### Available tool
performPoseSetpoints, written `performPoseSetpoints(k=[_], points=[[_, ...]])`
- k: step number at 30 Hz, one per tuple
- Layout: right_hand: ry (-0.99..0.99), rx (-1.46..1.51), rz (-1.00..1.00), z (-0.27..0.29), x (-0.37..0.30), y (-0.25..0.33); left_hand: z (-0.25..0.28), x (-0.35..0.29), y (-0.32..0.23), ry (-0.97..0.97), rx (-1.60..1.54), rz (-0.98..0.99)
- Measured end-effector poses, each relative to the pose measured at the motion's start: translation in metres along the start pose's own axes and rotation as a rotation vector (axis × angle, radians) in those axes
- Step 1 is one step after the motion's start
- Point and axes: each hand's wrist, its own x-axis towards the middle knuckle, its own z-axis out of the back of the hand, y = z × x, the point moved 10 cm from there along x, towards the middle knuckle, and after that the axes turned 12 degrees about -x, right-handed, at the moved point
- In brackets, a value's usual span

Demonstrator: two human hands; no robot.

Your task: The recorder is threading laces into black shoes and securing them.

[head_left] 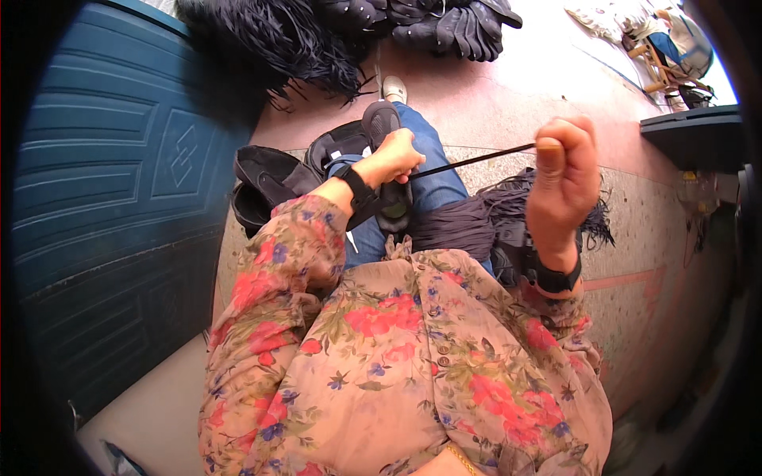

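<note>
A dark grey shoe (382,119) lies lengthwise over my lap, its toe pointing away from me. My left hand (397,156) is closed across the middle of the shoe and hides its lacing there. From beside those fingers a black shoelace (473,161) stretches taut to the right, rising slightly. Its far end is pinched in my right hand (563,178), raised out to the right with curled fingers. On my right thigh rests a thick bundle of dark laces (452,228), with loose ends (516,198) spilling past it.
More dark shoes (274,178) are heaped by my left leg. Ahead lie a big pile of black laces (282,47) and a stack of dark shoes (456,32). A blue panelled door (111,159) stands at left. A dark bench-like object (690,139) is at right.
</note>
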Motion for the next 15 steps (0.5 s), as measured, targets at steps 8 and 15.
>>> performPoseSetpoints(k=[8,15], points=[[0.108,0.555,-0.6,0.008,-0.022,-0.073,0.062,-0.05,-0.012,-0.239,0.384,-0.77],[0.19,0.312,-0.594,-0.006,-0.036,-0.087,0.051,-0.071,0.006,-0.354,0.657,-0.75]])
